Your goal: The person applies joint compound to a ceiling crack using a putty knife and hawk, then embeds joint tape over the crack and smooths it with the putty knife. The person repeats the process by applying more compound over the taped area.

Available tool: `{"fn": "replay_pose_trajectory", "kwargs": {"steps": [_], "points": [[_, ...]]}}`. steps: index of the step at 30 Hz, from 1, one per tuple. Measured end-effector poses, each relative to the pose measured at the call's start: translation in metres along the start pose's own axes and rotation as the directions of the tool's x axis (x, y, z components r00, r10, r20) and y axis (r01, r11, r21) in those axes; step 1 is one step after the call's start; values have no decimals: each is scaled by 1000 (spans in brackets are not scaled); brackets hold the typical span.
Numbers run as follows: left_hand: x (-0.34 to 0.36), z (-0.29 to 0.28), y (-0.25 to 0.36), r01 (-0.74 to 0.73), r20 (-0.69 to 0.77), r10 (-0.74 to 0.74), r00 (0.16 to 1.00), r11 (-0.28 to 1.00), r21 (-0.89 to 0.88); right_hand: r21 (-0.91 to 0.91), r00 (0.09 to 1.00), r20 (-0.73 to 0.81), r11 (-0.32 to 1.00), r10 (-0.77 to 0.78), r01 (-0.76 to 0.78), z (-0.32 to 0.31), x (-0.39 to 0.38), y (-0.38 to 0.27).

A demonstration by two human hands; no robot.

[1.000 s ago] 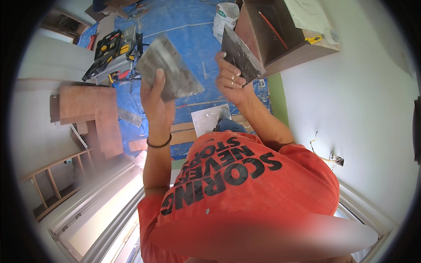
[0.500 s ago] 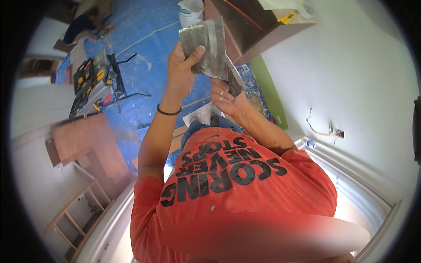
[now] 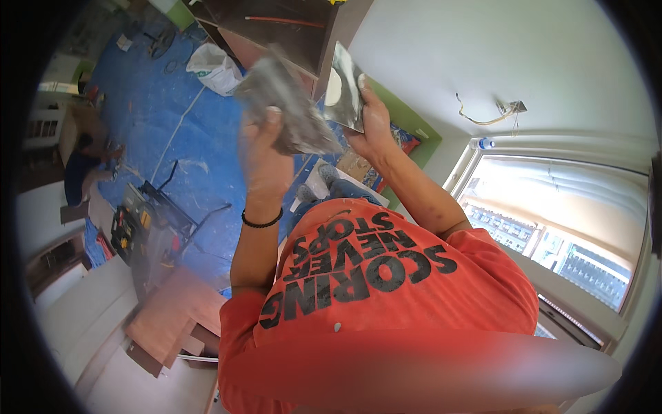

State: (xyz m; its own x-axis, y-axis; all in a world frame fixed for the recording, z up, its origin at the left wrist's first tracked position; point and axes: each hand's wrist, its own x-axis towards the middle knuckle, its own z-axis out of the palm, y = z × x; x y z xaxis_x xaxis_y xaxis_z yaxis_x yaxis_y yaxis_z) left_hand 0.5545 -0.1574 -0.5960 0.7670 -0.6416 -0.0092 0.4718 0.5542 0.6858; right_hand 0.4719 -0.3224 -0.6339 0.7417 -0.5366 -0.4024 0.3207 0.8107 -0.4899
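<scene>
My left hand is closed on a wide grey putty blade, thumb on top; both are smeared by motion. To its right, my right hand grips a second putty blade, a thin metal sheet tilted almost upright, thumb along its right edge. A rounded white patch, which looks like putty, shows at that blade's left side. The two blades are close together in front of my chest, apart at the top. Whether their lower edges touch is unclear. My right fingers are mostly hidden behind the blade.
Beyond the blades stands an open brown cabinet. Blue sheeting covers the floor, with a white sack on it. A tool stand and a crouching person are left. Loose wires protrude from the right wall above a window.
The view has turned, bringing more window into sight. My right hand has come up, lifting its blade from partly behind the left one to beside it. The white patch now shows.
</scene>
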Motion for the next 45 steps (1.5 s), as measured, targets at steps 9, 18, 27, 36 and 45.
{"fn": "replay_pose_trajectory", "kwargs": {"steps": [9, 18, 27, 36, 45], "points": [[-23, -15, 39, -95, -271, 151, 951, 973, 210, -180, 754, 173, 733, -633, 657, 36, 3, 7], [-36, -51, 58, -131, -385, 275, 881, 924, 359, -174, 620, 383, 605, -685, 777, 85, -18, 57], [-41, -57, 83, -166, -295, 293, 909, 906, 390, -192, 584, 426, 562, -691, 804, 99, -21, 71], [-7, -36, 51, -285, -192, 358, 914, 902, 325, -832, 819, 509, 93, -266, 547, 61, -69, 45], [-17, 34, -5, -899, 910, 177, 375, 310, 310, 200, 988, 136, 975, 74, -101, -19, -59, -18]]}}
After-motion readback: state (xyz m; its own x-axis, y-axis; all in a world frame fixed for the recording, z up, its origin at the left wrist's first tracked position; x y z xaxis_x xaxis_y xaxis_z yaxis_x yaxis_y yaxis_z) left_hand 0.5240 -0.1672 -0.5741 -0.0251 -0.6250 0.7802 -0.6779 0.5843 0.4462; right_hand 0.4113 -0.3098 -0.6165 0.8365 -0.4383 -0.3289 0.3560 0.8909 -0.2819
